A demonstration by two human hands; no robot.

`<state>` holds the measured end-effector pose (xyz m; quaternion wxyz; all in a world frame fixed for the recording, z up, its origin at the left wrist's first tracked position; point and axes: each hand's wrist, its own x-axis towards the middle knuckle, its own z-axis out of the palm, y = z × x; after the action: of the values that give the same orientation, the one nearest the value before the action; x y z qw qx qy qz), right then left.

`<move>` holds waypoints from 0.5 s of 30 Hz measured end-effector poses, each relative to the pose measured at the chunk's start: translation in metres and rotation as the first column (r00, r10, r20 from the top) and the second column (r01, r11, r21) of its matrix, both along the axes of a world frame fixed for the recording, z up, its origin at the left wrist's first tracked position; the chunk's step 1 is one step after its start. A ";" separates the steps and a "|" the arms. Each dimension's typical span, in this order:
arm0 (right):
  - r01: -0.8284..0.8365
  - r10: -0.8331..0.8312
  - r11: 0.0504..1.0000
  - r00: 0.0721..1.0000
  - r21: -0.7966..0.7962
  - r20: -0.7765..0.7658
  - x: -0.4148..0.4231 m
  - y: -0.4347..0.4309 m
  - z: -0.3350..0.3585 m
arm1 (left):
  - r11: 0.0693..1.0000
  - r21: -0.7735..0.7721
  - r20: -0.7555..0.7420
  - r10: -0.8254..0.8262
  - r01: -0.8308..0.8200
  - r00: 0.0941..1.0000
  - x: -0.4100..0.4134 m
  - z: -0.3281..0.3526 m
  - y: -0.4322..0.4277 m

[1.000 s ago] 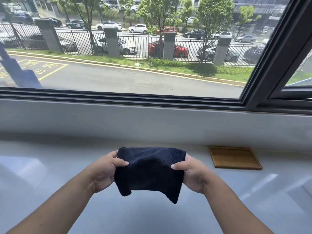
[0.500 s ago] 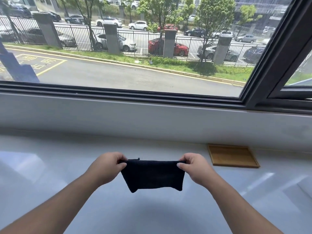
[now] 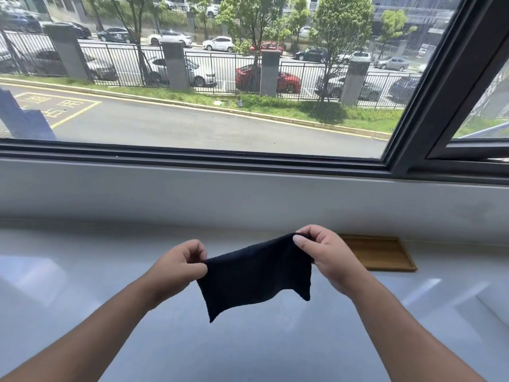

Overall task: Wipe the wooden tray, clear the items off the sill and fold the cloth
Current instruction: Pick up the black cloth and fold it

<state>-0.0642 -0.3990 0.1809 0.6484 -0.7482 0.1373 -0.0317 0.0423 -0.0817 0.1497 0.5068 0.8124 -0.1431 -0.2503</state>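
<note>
A dark navy cloth hangs in the air above the white sill, held by its top edge at both ends. My left hand pinches the lower left corner. My right hand pinches the right corner, held higher, so the top edge slopes up to the right. The cloth's two lower corners dangle free. A flat wooden tray lies on the sill against the wall, just right of my right hand, partly hidden behind it. Nothing lies on the tray.
A grey wall band rises behind the sill, topped by a dark window frame. A slanted dark frame post stands at the right. Sunlit patches mark the glossy sill surface.
The cloth was doubled over into a shorter strip, then my right hand rose and my left hand dropped, so the cloth now hangs tilted and longer.
</note>
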 end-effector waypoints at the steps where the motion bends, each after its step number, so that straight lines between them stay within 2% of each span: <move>1: 0.001 -0.002 0.999 1.000 0.053 0.024 0.001 -0.001 0.009 | 0.999 -0.032 -0.011 -0.020 0.020 1.000 0.000 0.003 -0.001; 4: -0.066 0.059 0.986 0.997 0.155 0.050 0.005 -0.001 0.039 | 0.994 0.068 -0.028 -0.089 0.091 0.996 -0.003 -0.002 0.001; 7: -0.149 0.147 0.987 0.988 0.061 0.044 0.011 0.004 0.054 | 0.968 0.203 -0.023 -0.143 0.145 0.989 -0.011 -0.016 0.002; 9: -0.150 0.151 0.988 0.988 -0.017 0.037 0.014 0.006 0.053 | 0.970 0.204 -0.029 -0.130 0.133 0.991 -0.013 -0.017 0.000; 11: -0.110 0.111 0.994 0.993 -0.016 0.032 0.015 0.001 0.046 | 0.995 0.061 -0.109 -0.075 0.082 0.991 -0.011 -0.013 0.001; 13: -0.052 0.052 0.997 0.999 0.052 0.010 0.013 -0.007 0.035 | 0.991 -0.129 -0.204 -0.009 -0.018 0.979 -0.006 -0.006 0.005; 15: 0.002 0.001 0.994 0.999 0.106 -0.032 0.009 -0.012 0.020 | 0.971 -0.218 -0.238 0.046 -0.099 0.970 0.001 -0.001 0.009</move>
<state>-0.0549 -0.4110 0.2009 0.6848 -0.7132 0.1494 -0.0125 0.0430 -0.0726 0.1487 0.6189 0.7187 -0.0811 -0.3062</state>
